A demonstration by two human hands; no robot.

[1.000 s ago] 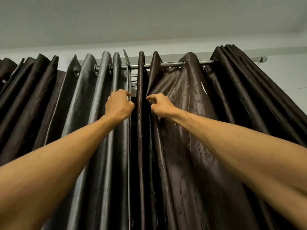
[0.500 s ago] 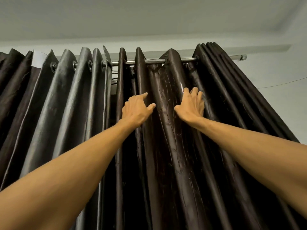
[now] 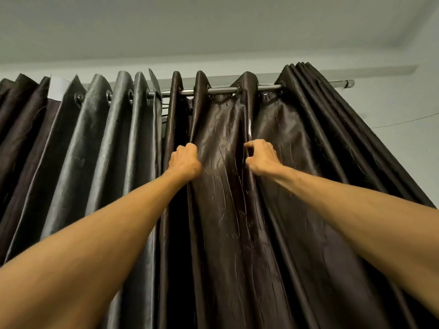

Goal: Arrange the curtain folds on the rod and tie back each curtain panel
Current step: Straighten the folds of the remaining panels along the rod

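Note:
Two dark brown curtain panels hang by eyelets from a metal rod point(image 3: 269, 87) near the ceiling. The left panel point(image 3: 95, 143) shows a greyer sheen. The right panel point(image 3: 297, 162) is darker, with tight folds bunched at its far right. My left hand point(image 3: 184, 160) grips a fold ridge of the right panel near its inner edge. My right hand point(image 3: 261, 157) pinches the neighbouring fold ridge to the right. A wide flat stretch of fabric spans between the two hands. Both arms reach up from the bottom corners.
The rod's end cap point(image 3: 349, 83) sticks out past the right panel. A white label point(image 3: 57, 90) shows on the left panel's top. A pale wall with a thin wire point(image 3: 403, 122) lies to the right, and the ceiling is above.
A second ago my hands held the two panels' inner edges. Both then shifted right, lay flat on the right panel, and now curl round two of its fold ridges.

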